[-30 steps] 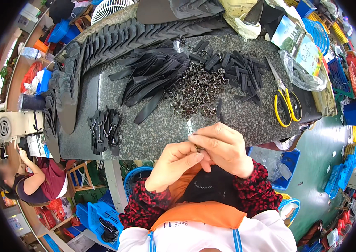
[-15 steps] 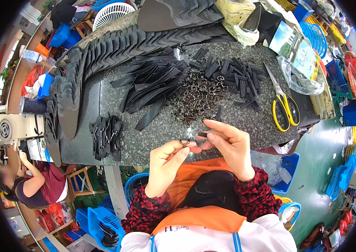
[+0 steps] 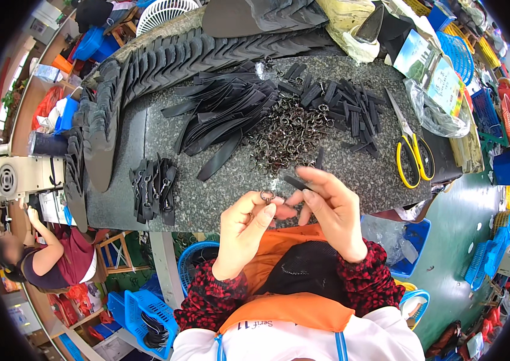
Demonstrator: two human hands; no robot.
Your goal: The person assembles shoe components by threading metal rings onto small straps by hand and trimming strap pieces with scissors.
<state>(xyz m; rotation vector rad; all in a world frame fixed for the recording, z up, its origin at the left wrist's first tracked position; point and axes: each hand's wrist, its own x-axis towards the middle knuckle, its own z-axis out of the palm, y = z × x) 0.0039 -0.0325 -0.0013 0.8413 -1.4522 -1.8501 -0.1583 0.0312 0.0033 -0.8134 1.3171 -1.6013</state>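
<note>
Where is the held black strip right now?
In the head view, near the middle: the black strip is held in the right hand, right of the metal ring in the left hand.

Bright, fairly even light fills a fisheye workshop view, w/ a window-like strip [image 3: 1, 117] washed out betw. 9 & 10 o'clock. A small patch of glare whitens the granite tabletop [image 3: 204, 201] nr ctr; metal rings [image 3: 288, 139] glint just past 12. Pale sheen streaks the green floor [image 3: 441, 240] toward 4 o'clock, & the white shirt [image 3: 378, 334] at 6 runs v. bright. Black straps [image 3: 225, 114] at 11 keep little detail. Slight blur softens the right hand [image 3: 336, 216]; a heavier smudge masks a co-worker's head [image 3: 11, 248] betw. 8 & 9. Straight edges bow near the rim, w/ black corners all round.
</note>
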